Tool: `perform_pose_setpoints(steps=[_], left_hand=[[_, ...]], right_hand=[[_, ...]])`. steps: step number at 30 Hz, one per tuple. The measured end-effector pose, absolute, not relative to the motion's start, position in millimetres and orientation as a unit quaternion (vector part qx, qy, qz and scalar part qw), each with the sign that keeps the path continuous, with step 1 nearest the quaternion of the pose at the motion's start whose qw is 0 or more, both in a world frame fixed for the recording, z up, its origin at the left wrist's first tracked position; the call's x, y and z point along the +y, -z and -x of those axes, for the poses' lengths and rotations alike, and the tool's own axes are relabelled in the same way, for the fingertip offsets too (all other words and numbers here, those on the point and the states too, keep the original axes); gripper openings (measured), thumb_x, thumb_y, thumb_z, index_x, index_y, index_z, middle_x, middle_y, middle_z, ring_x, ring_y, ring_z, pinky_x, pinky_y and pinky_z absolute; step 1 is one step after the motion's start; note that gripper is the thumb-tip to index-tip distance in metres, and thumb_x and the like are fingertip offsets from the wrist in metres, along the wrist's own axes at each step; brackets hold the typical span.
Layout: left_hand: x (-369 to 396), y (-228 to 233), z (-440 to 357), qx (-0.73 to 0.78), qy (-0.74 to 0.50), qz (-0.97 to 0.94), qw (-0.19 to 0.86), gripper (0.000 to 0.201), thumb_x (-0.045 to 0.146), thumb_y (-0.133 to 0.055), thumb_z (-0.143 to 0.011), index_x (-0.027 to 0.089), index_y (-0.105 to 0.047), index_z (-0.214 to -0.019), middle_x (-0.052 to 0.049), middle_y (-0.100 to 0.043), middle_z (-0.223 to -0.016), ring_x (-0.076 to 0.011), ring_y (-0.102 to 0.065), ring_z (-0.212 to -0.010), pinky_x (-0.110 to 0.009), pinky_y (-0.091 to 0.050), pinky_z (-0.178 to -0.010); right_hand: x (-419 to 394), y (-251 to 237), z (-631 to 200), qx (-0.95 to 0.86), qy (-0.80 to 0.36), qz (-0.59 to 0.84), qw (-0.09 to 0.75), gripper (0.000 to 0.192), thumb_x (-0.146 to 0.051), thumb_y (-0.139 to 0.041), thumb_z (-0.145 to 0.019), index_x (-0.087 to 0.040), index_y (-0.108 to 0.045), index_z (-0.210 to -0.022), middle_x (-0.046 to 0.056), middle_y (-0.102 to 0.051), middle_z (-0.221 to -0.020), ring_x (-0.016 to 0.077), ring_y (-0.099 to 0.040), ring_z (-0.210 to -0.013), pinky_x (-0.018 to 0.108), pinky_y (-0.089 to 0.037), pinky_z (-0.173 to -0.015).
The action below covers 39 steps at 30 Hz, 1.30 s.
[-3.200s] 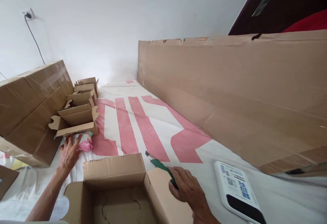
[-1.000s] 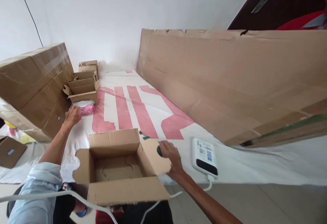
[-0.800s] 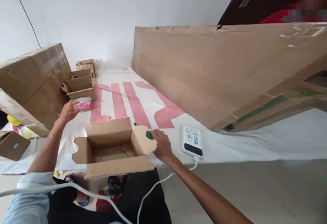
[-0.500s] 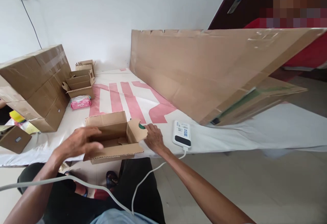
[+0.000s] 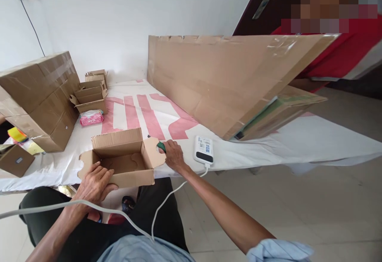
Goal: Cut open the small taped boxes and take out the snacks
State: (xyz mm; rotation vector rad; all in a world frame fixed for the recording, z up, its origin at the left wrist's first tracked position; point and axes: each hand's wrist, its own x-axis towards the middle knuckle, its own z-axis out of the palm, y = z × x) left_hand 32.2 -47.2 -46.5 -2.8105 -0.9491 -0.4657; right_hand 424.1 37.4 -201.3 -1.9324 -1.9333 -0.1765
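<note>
- the left hand [image 5: 94, 183] rests its fingers on the near front flap of the open cardboard box [image 5: 121, 159], at the left corner; this looks like a way to keep the box from sliding, and the grip is flat on the flap rather than closed round it.
- the box sits at the near edge of the table [image 5: 298, 142], its flaps spread and its inside bare, which keeps the opening towards the person.
- the right hand [image 5: 173, 156] lies just beside the box's right flap, its grip clenched on a green-handled tool [image 5: 161, 147]; the handle points towards the box.
- the tool's tip is hidden behind the flap, so i cannot tell what kind of tool it is.
- a white power bank [image 5: 203, 149] lies near the right hand, its cable running down off the table edge.
- a pink packet [image 5: 91, 117] lies well apart, beside small folded boxes [image 5: 88, 94]; its print is too small to read.
- a long cardboard sheet [image 5: 227, 79] leans at the right and hides what is behind it.
</note>
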Motion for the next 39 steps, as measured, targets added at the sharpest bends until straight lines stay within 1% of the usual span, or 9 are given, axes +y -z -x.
perform_pose_setpoints(steps=[6,11,13,15,17,24,27,32,39], left_hand=[[-32.3,41.7,-29.9,-0.357,0.146,0.920,0.069,0.033,0.039,-0.063,-0.105,0.023,-0.067,-0.135,-0.010,-0.078,-0.103,-0.0308,-0.076,-0.100,-0.055,-0.052,-0.113],[-34.6,37.7,-31.8,-0.338,0.138,0.929,0.065,0.053,0.040,-0.072,-0.096,0.019,-0.059,-0.143,-0.014,-0.076,-0.112,-0.0362,-0.073,-0.108,-0.060,-0.048,-0.114],[-37.9,39.0,-32.5,-0.351,0.121,0.926,0.072,0.051,0.027,-0.073,-0.088,0.019,-0.061,-0.137,-0.013,-0.074,-0.110,-0.0359,-0.072,-0.105,-0.059,-0.049,-0.113],[-40.9,41.0,-34.3,-0.373,0.103,0.918,0.085,0.047,0.011,-0.067,-0.079,0.020,-0.064,-0.125,-0.010,-0.072,-0.103,-0.0337,-0.070,-0.100,-0.056,-0.049,-0.113],[-41.8,42.4,-36.8,-0.390,0.096,0.910,0.103,0.045,0.003,-0.060,-0.075,0.022,-0.065,-0.115,-0.009,-0.070,-0.097,-0.0315,-0.068,-0.095,-0.052,-0.048,-0.113],[-5.6,41.6,-19.3,-0.403,0.102,0.896,0.156,0.028,0.004,-0.047,-0.094,0.022,-0.067,-0.102,-0.010,-0.069,-0.092,-0.0306,-0.063,-0.090,-0.048,-0.048,-0.105],[35.1,36.6,6.6,-0.452,0.098,0.874,0.149,0.029,0.006,-0.048,-0.094,0.023,-0.070,-0.102,-0.012,-0.071,-0.095,-0.0319,-0.065,-0.096,-0.047,-0.049,-0.098],[111.6,19.6,46.2,-0.569,0.070,0.804,0.157,0.038,0.005,-0.052,-0.087,0.026,-0.072,-0.112,-0.013,-0.074,-0.106,-0.0328,-0.065,-0.114,-0.045,-0.048,-0.101],[174.8,11.4,63.1,-0.628,0.067,0.756,0.172,0.040,0.008,-0.049,-0.092,0.024,-0.072,-0.119,-0.017,-0.072,-0.116,-0.0352,-0.061,-0.125,-0.048,-0.046,-0.109]], right_hand=[[40.2,205.3,-420.8,-0.682,0.084,0.698,0.203,0.015,-0.024,-0.057,-0.101,-0.017,-0.068,-0.108,0.013,-0.065,-0.110,0.0299,-0.051,-0.105,0.038,-0.034,-0.085],[40.2,208.0,-421.1,-0.687,0.090,0.691,0.208,0.014,-0.026,-0.057,-0.102,-0.018,-0.067,-0.108,0.012,-0.066,-0.109,0.0285,-0.052,-0.104,0.037,-0.034,-0.085],[40.7,210.3,-421.3,-0.687,0.097,0.689,0.210,0.012,-0.023,-0.058,-0.101,-0.018,-0.067,-0.106,0.011,-0.066,-0.108,0.0280,-0.052,-0.104,0.036,-0.034,-0.084],[41.5,213.1,-421.5,-0.687,0.106,0.686,0.214,0.009,-0.021,-0.058,-0.099,-0.019,-0.067,-0.103,0.010,-0.066,-0.106,0.0278,-0.053,-0.103,0.036,-0.034,-0.083],[42.2,215.6,-421.7,-0.688,0.113,0.683,0.219,0.008,-0.021,-0.060,-0.098,-0.020,-0.066,-0.102,0.010,-0.065,-0.105,0.0276,-0.054,-0.102,0.036,-0.034,-0.083],[41.6,218.5,-422.2,-0.697,0.114,0.671,0.225,0.013,-0.029,-0.057,-0.105,-0.019,-0.065,-0.104,0.010,-0.065,-0.106,0.0279,-0.055,-0.102,0.036,-0.036,-0.083],[40.5,217.6,-422.6,-0.700,0.115,0.667,0.228,0.013,-0.029,-0.056,-0.105,-0.020,-0.065,-0.105,0.010,-0.065,-0.105,0.0281,-0.056,-0.102,0.037,-0.036,-0.084],[40.4,217.2,-423.6,-0.700,0.118,0.664,0.234,0.008,-0.028,-0.060,-0.104,-0.021,-0.063,-0.104,0.009,-0.065,-0.103,0.0288,-0.057,-0.104,0.037,-0.037,-0.085],[41.2,218.8,-426.4,-0.703,0.124,0.662,0.229,0.010,-0.030,-0.059,-0.105,-0.021,-0.063,-0.104,0.009,-0.066,-0.102,0.0293,-0.057,-0.104,0.038,-0.037,-0.086]])
